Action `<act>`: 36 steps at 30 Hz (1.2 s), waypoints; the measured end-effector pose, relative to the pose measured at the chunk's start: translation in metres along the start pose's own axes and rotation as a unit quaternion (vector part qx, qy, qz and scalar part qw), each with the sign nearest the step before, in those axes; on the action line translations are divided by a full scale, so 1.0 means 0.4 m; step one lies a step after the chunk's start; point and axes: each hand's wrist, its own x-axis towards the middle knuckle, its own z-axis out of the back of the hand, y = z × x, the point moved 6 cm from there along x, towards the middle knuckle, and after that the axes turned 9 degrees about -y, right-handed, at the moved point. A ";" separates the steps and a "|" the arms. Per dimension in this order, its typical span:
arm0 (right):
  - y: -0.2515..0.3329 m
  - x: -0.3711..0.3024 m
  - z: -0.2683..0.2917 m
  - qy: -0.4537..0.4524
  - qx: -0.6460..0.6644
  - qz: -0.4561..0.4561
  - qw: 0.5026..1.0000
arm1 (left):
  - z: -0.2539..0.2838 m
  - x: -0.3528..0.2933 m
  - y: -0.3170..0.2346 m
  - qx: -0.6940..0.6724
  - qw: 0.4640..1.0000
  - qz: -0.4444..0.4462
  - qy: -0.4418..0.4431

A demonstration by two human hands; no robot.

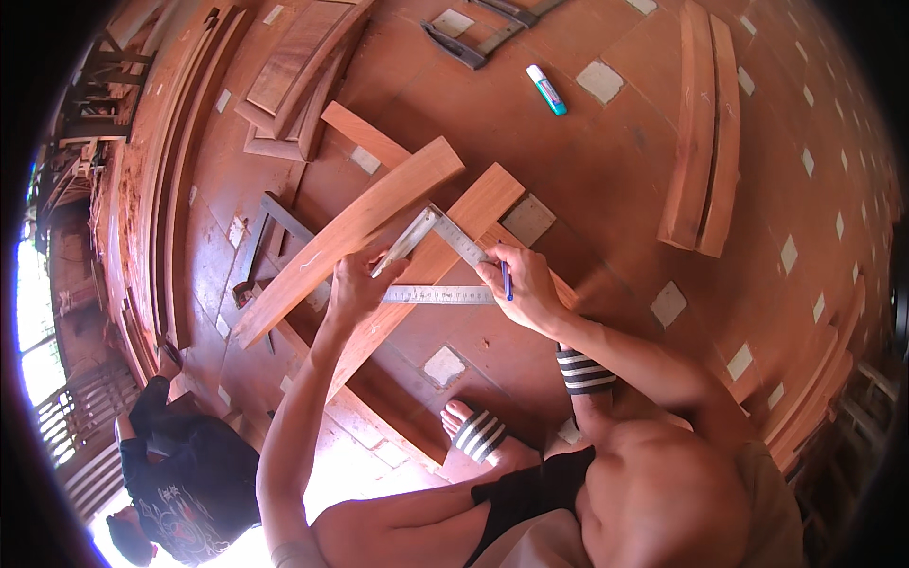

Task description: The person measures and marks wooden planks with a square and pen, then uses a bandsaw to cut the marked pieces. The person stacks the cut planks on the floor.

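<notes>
My left hand [355, 286] is closed on the thick arm of a metal carpenter's square [460, 239], whose corner points away from me. My right hand [523, 292] grips the square's thinner, marked arm and also holds a blue pen [506, 276]. A steel ruler [440, 294] spans between both hands; its ends are hidden at the fingers. Beneath the tools runs a long wooden board [485, 199], slanting up to the right. Another board [355, 237] lies alongside it, left of the square, near my left hand.
A glue stick [546, 90] and a metal clamp [473, 43] lie on the tiled floor [606, 161]. Two timbers [701, 133] rest at the right. Wooden panels [303, 71] and long planks [185, 180] are at the left. A person in dark clothes [185, 464] is at lower left.
</notes>
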 end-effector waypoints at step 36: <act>-0.080 -0.049 0.078 -0.020 0.051 -0.069 0.996 | -0.051 0.038 -0.103 -0.046 0.996 -0.076 0.006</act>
